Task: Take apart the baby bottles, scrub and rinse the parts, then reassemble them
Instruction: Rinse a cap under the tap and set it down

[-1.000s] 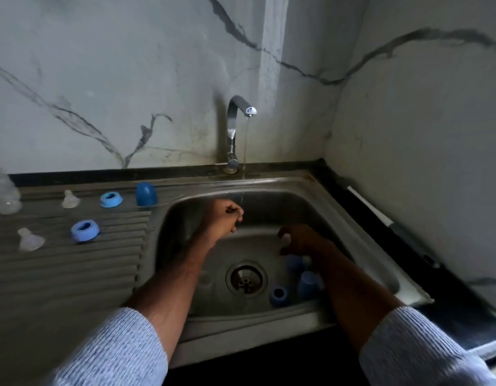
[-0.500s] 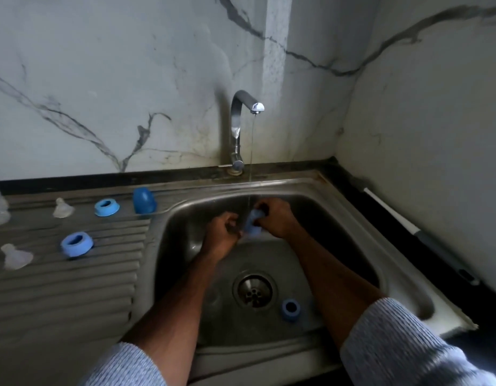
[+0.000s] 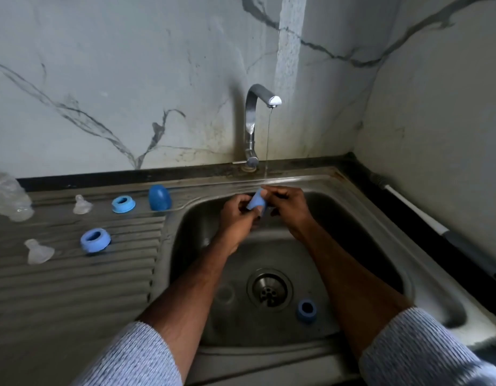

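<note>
Over the stainless steel sink basin (image 3: 352, 246), under the thin stream from the chrome tap (image 3: 252, 126), a pale blue plastic bottle cap (image 3: 256, 200) is gripped by the left hand (image 3: 237, 215) and the right hand (image 3: 290, 206) together, at twelve o'clock from the drain — rinsing is judged underway. Next, it would be set with the washed parts at nine o'clock — the blue screw ring (image 3: 307, 310) at five o'clock awaits.

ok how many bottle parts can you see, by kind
blue caps: 2, one on the drainboard, one held by both hands
blue rings: 3
clear teats: 2
clear bottles: 1
total: 8
</note>
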{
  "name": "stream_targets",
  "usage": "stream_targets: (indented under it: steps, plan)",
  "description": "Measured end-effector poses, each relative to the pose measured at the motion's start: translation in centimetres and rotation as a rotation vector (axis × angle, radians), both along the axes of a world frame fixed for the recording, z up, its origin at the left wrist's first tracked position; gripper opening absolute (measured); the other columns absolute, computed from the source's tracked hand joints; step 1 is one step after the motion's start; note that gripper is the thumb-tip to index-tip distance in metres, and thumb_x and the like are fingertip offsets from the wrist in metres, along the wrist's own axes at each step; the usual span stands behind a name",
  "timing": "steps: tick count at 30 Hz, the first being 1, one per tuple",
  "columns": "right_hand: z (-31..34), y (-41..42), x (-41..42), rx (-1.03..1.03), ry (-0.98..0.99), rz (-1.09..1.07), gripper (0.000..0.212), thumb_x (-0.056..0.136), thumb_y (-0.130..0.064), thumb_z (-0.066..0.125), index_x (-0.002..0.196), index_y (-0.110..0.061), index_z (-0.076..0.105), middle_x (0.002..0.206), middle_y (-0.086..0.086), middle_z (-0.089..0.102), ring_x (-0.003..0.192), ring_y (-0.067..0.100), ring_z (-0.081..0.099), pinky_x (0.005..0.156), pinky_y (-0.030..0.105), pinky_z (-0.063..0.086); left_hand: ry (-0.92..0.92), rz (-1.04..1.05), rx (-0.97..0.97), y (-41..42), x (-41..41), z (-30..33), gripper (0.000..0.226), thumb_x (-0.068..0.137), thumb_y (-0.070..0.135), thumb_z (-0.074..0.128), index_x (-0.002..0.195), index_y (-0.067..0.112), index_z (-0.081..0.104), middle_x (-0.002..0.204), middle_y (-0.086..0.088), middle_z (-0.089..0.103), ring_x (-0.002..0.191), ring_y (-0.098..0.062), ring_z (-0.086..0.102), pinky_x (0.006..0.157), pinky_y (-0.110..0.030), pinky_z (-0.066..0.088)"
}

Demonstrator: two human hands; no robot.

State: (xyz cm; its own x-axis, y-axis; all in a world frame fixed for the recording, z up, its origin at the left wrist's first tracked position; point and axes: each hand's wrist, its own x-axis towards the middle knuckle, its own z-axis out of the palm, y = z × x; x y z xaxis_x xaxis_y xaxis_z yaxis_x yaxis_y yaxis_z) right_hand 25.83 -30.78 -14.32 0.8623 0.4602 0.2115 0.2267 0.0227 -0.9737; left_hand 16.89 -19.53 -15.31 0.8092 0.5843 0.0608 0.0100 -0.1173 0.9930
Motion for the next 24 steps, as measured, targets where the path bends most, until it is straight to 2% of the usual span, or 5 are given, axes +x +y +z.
stream_targets:
  steps: [2, 4, 9, 16, 24]
  plan:
    - [0.3, 0.3, -0.2, 0.058, 0.087, 0.015, 0.021, 0.1, -0.019, 0.061, 0.118, -0.018, 0.071, 0.103, 0.002, 0.075, 0.084, 0.01, 0.069, 0.06, 0.025, 0.05, -0.032, -0.041, -0.202, -0.4, 0.2, 0.8, 0.005, 0.098, 0.019, 0.061, 0.102, 0.017, 0.064, 0.104, -0.017, 0.071, 0.083, -0.031, 0.072, 0.076, -0.05, 0.061]
    - [0.0, 0.7, -0.3, 0.085, 0.157, 0.071, 0.024, 0.101, -0.019, 0.058, 0.123, -0.016, 0.066, 0.107, 0.005, 0.071, 0.087, 0.012, 0.066, 0.063, 0.026, 0.049, -0.034, -0.106, -0.449, -0.8, 0.4, 0.9, 0.024, 0.105, 0.029, 0.047, 0.111, 0.011, 0.062, 0.104, -0.02, 0.069, 0.082, -0.032, 0.07, 0.071, -0.045, 0.061]
    - [-0.1, 0.3, 0.1, 0.173, 0.261, 0.31, 0.041, 0.097, -0.012, 0.062, 0.137, -0.018, 0.055, 0.12, 0.015, 0.065, 0.104, 0.025, 0.067, 0.09, 0.042, 0.058, -0.118, -0.166, -0.775, -0.7, 0.6, 1.5, 0.036, 0.106, 0.029, 0.043, 0.125, 0.001, 0.058, 0.109, -0.022, 0.069, 0.086, -0.026, 0.072, 0.065, -0.032, 0.06]
    - [-0.8, 2.9, -0.8, 0.15, 0.225, -0.134, 0.029, 0.102, -0.038, 0.054, 0.117, -0.016, 0.067, 0.112, 0.013, 0.07, 0.109, 0.03, 0.068, 0.097, 0.05, 0.055, -0.162, -0.129, -0.645, -1.8, 1.4, 0.8, 0.026, 0.102, 0.016, 0.052, 0.118, -0.001, 0.064, 0.113, -0.021, 0.068, 0.092, -0.025, 0.07, 0.074, -0.032, 0.062]
    - [-0.2, 1.2, 0.0, 0.226, 0.274, 0.185, 0.032, 0.097, -0.021, 0.063, 0.129, -0.019, 0.063, 0.116, 0.008, 0.068, 0.102, 0.022, 0.069, 0.079, 0.035, 0.059, -0.153, -0.06, -0.699, -0.6, 1.5, 1.2, 0.034, 0.105, 0.028, 0.047, 0.123, 0.001, 0.059, 0.114, -0.022, 0.068, 0.092, -0.026, 0.07, 0.065, -0.029, 0.06]
